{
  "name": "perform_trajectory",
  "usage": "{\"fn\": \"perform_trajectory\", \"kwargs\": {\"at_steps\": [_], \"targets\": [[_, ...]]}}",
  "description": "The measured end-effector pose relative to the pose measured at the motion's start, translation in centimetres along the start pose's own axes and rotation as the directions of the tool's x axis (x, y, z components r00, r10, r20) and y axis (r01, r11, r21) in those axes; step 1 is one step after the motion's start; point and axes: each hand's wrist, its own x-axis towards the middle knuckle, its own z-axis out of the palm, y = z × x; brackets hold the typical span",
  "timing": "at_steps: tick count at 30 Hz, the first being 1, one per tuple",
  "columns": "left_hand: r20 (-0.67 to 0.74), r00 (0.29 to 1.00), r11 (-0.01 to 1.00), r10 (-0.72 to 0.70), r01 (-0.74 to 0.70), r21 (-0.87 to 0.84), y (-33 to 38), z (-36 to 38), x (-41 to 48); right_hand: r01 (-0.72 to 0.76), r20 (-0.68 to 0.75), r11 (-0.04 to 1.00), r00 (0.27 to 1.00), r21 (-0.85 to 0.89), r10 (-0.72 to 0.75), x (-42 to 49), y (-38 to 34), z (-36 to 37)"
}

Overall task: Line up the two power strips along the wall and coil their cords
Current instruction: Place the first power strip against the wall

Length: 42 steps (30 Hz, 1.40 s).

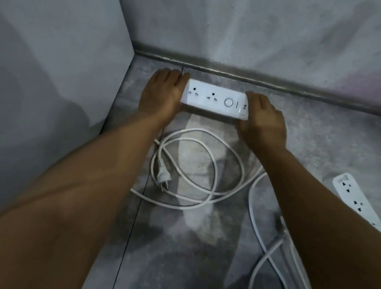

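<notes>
Nearest the camera, two bare forearms reach forward over the grey floor [321, 143], and at their ends the left hand [160, 93] presses flat, fingers together, against the left end of a white power strip [214, 100], while the right hand [263, 121] is closed around its right end. This strip lies near the baseboard [236, 76], almost parallel to the wall. Its cord [196, 167] lies in loose loops with the plug [164, 176] just below, and the second power strip [356, 197] lies well apart at the right edge, its own cord [260, 229] running uncoiled.
</notes>
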Motion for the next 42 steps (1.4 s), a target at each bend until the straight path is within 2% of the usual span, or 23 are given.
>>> {"fn": "perform_trajectory", "kwargs": {"at_steps": [3,6,14,23,29,33,37,42], "targets": [[-0.096,0.995,0.999,-0.036,0.037,0.006,-0.3,-1.0,1.3,-0.021,-0.064,1.0,0.998,0.011,0.021,2.6,-0.6,-1.3],[-0.159,0.987,1.0,0.006,-0.002,0.024,-1.0,-1.6,2.4,-0.032,-0.146,0.999,0.989,0.03,0.036,4.2,-1.0,-1.7],[-0.059,0.998,1.0,-0.008,0.008,-0.004,-2.2,1.0,2.0,-0.048,0.018,0.998,0.999,0.05,0.047,5.7,-1.0,0.9],[-0.111,0.993,0.998,-0.047,0.043,-0.042,-3.7,3.8,3.5,-0.066,0.059,0.99,0.997,0.122,0.059,10.2,-0.8,3.5],[0.092,0.992,0.996,-0.081,0.085,-0.036,-3.9,5.5,3.3,-0.081,0.159,0.989,0.985,0.123,0.061,11.1,-1.5,5.1],[0.141,0.979,0.987,-0.145,0.154,-0.05,-3.2,6.1,3.4,-0.2,0.148,0.975,0.972,0.095,0.185,11.1,-2.0,5.7],[0.257,0.944,0.973,-0.209,0.226,-0.037,-2.5,6.1,3.6,-0.191,0.152,0.982,0.971,0.016,0.186,10.7,-2.4,6.5],[0.383,0.894,0.971,-0.233,0.232,0.05,-2.5,4.7,4.2,-0.168,0.185,0.986,0.968,-0.017,0.168,9.5,-2.1,6.3]]}}
